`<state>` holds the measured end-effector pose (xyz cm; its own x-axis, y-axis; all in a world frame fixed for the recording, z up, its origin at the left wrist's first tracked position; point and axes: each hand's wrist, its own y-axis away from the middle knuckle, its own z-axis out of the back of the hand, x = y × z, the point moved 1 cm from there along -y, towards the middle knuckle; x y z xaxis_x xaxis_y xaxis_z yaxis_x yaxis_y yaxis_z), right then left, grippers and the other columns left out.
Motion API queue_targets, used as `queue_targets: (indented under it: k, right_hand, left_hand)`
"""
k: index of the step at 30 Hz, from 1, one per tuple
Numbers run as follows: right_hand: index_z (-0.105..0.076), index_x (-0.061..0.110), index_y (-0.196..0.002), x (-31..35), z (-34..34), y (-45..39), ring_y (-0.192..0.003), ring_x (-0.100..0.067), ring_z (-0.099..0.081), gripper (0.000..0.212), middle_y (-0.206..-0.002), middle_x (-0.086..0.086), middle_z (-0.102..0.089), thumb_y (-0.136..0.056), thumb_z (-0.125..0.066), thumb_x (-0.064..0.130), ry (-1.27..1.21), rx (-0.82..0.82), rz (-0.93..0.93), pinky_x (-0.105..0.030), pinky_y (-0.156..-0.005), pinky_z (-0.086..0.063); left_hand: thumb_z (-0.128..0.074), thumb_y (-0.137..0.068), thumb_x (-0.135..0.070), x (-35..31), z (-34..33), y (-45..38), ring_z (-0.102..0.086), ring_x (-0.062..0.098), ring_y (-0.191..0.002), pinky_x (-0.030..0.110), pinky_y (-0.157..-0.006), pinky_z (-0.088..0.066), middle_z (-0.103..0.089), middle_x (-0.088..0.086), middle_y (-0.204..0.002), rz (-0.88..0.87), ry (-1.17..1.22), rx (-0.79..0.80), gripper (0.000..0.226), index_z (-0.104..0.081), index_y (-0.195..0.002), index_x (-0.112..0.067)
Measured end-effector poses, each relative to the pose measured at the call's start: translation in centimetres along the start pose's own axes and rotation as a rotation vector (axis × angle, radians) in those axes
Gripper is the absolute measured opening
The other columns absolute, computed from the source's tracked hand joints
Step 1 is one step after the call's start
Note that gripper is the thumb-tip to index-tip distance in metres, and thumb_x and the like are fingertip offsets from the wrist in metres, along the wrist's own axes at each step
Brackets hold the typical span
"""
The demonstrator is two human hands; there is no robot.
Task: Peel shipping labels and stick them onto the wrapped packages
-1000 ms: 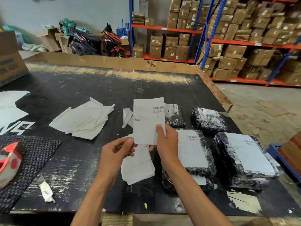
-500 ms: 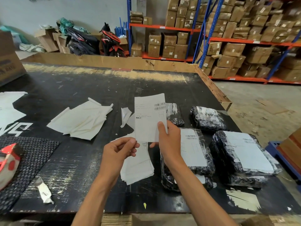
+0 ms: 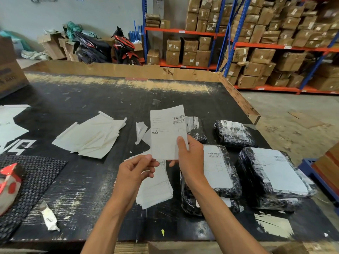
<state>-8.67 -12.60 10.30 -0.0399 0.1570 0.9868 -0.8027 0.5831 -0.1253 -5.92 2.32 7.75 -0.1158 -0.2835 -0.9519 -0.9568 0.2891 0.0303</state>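
Note:
A white shipping label (image 3: 166,131) with barcodes stands upright above the black table (image 3: 102,99). My right hand (image 3: 190,158) grips its right edge with the thumb across the front. My left hand (image 3: 136,169) pinches its lower left corner. Under the hands lies a stack of more labels (image 3: 156,189). Black wrapped packages lie to the right: one with a label (image 3: 216,169) by my right wrist, a larger labelled one (image 3: 275,176) further right, and two smaller ones (image 3: 233,132) (image 3: 196,129) behind.
A heap of peeled backing sheets (image 3: 93,136) lies left of the label. A dotted mat (image 3: 31,180) carries a red and white object (image 3: 9,182) at the far left. A crumpled paper scrap (image 3: 48,217) lies near the front edge. Shelves of cartons (image 3: 256,43) stand behind.
The label has risen slightly and tilted. My left hand's fingertips have moved up to its lower left corner.

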Motion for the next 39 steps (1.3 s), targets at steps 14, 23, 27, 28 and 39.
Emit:
queue_targets:
  k: [14, 23, 27, 28, 39]
  right_hand:
    - [-0.068, 0.006, -0.097, -0.3, 0.3, 0.4, -0.045, -0.020, -0.063, 0.027, -0.083, -0.008, -0.075, -0.105, -0.043, 0.016, -0.011, 0.017, 0.028, -0.039, -0.044, -0.053]
    - [-0.062, 0.016, -0.119, -0.6, 0.8, 0.7, -0.062, -0.018, -0.068, 0.021, -0.097, -0.006, -0.072, -0.100, -0.056, 0.021, 0.000, 0.131, -0.049, -0.033, -0.049, -0.055]
    - [-0.045, 0.034, -0.144, -0.5, 1.5, 0.7, -0.126, -0.007, -0.044, 0.054, -0.138, 0.014, -0.045, -0.094, -0.065, 0.035, 0.291, 0.195, 0.087, -0.029, -0.103, -0.042]
    - [-0.055, 0.032, -0.137, 0.1, 1.8, 0.8, -0.127, -0.004, -0.042, 0.044, -0.137, 0.014, -0.046, -0.095, -0.065, 0.033, 0.302, 0.222, 0.152, -0.021, -0.103, -0.038]
    - [-0.077, 0.004, -0.110, 2.6, 2.9, 1.3, -0.099, -0.033, -0.074, 0.022, -0.100, -0.014, -0.078, -0.089, -0.074, 0.008, -0.034, 0.632, 0.249, -0.050, -0.095, -0.056]
  left_hand:
    - [-0.065, -0.080, -0.026, 0.0, -0.4, 0.6, -0.054, 0.014, -0.063, 0.022, -0.061, -0.048, -0.070, 0.009, -0.076, -0.036, -0.005, 0.039, 0.028, -0.069, -0.088, 0.000]
    - [-0.086, -0.060, -0.054, -0.2, -0.4, 0.3, -0.053, 0.011, -0.063, 0.018, -0.059, -0.047, -0.065, 0.007, -0.074, -0.085, 0.108, 0.141, 0.051, -0.073, -0.082, -0.010]
    - [-0.086, -0.061, -0.053, -0.5, -0.3, 0.3, -0.053, 0.011, -0.065, 0.018, -0.059, -0.047, -0.065, 0.006, -0.073, -0.127, 0.100, 0.146, 0.047, -0.074, -0.081, -0.012]
    - [-0.085, -0.061, -0.054, -0.6, -0.2, 0.4, -0.053, 0.011, -0.065, 0.018, -0.059, -0.047, -0.065, 0.005, -0.072, -0.138, 0.084, 0.149, 0.045, -0.075, -0.080, -0.015]
    - [-0.082, -0.062, -0.059, -1.5, -0.2, 0.9, -0.053, 0.015, -0.065, 0.021, -0.066, -0.050, -0.065, 0.008, -0.071, -0.186, -0.028, 0.142, 0.048, -0.079, -0.081, -0.015]
